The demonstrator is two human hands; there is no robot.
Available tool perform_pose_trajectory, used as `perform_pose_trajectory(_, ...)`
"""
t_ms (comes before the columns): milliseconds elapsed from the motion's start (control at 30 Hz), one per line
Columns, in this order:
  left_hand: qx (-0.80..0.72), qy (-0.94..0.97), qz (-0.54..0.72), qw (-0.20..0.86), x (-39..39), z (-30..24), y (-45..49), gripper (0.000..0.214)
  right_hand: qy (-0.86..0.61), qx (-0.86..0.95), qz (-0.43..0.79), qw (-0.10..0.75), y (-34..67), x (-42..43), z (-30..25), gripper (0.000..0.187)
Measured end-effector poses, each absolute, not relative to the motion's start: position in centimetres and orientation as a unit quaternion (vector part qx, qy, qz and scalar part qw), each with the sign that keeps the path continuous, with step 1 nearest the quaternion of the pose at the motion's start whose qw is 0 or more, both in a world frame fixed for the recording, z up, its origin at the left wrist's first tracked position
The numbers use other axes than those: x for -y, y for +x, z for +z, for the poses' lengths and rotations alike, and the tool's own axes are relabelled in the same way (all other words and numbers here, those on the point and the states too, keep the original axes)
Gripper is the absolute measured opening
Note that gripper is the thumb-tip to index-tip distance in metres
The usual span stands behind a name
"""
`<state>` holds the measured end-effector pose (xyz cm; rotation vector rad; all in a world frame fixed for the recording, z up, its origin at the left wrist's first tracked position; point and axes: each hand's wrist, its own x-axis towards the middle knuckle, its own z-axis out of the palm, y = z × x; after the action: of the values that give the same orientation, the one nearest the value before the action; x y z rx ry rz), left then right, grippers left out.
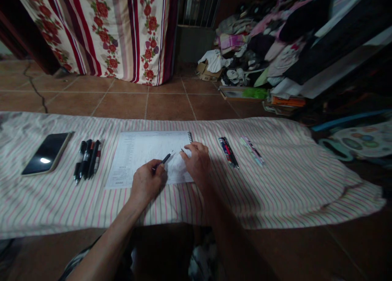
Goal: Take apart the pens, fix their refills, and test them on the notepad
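Note:
A spiral-bound notebook (143, 154) lies open on a striped cloth (275, 175) spread on the floor. My left hand (147, 183) is closed on a dark pen (163, 160), its tip pointing up and right over the page. My right hand (197, 163) rests on the page's right edge with fingers curled; something small shows at its fingertips, but I cannot make it out.
A dark phone (45, 153) and several black pens (87, 159) lie left of the notebook. Two more groups of pens (228, 151) (251, 150) lie to the right. Beyond are a tiled floor (128, 101), a floral curtain (116, 32), a clothes pile (260, 40) and a paint palette (361, 142).

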<state>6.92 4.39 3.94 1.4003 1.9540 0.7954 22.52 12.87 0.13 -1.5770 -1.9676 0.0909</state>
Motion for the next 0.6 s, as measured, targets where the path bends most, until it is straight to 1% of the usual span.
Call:
perform_pose_trajectory(367,-0.745,0.524,0.285,0.297,-4.46,4.18,7.27,0.030,-0.592,0.742,0.040,0.313,22.73,-12.92,-0.13,0.022)
perform_pose_trajectory(600,-0.752,0.527,0.274,0.286,-4.48,4.38,7.31,0.029,-0.575,0.742,0.046,0.341,22.76,-12.47,0.82,0.020)
